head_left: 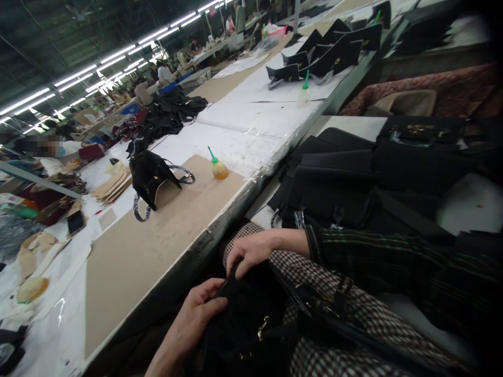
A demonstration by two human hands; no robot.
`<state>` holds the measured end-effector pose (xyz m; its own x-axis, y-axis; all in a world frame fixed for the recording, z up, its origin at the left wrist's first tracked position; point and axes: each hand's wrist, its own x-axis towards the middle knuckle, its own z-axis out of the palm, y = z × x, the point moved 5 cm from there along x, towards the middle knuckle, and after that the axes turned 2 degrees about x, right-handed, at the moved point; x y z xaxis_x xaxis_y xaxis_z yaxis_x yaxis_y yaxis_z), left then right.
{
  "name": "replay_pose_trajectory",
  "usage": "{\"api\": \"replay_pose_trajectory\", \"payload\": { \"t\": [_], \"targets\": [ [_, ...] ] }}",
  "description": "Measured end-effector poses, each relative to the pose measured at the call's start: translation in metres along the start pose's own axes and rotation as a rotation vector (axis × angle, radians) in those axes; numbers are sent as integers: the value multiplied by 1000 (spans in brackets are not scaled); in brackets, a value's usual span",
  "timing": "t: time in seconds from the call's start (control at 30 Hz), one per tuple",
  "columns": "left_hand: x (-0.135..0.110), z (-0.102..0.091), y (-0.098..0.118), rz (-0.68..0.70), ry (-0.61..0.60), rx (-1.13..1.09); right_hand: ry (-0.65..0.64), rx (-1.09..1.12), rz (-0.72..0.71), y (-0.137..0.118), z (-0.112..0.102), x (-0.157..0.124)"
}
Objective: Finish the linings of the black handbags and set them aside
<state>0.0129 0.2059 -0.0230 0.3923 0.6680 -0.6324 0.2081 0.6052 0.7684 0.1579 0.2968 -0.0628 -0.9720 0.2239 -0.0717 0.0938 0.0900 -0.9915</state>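
Note:
A black handbag (pixel 251 314) with gold-coloured metal fittings lies on my lap, over checked cloth. Its upper edge is pinched between the thumb and fingers of my left hand (pixel 198 309). A short way along the same edge, my right hand (pixel 253 251) grips the bag too, thumb on the near side. Dark straps run from the bag toward the lower right. The bag's lower part blends into shadow, and its inside is hidden from me.
The long white table (pixel 251 125) stands ahead, with brown board (pixel 184 230) along its near edge. On it are a green-nozzled glue bottle (pixel 220 168) and another black bag (pixel 151 178). Black bag pieces (pixel 338 173) are piled at my right. A co-worker (pixel 55 154) sits across.

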Motion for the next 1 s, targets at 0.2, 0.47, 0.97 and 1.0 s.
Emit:
{"api": "replay_pose_trajectory", "payload": {
  "t": [0.2, 0.47, 0.97, 1.0],
  "targets": [
    [22, 2, 12, 28, 63, 268, 81, -312, 27, -6, -2, -4],
    [13, 7, 18, 25, 102, 432, 21, -304, 15, -16, 3, -9],
    [-62, 0, -25, 3, 422, 679, 114, -269, 49, -2, -13, -15],
    [-62, 1, -22, 30, 447, 702, 119, -300, 53, -3, -15, -15]
  ]
}}
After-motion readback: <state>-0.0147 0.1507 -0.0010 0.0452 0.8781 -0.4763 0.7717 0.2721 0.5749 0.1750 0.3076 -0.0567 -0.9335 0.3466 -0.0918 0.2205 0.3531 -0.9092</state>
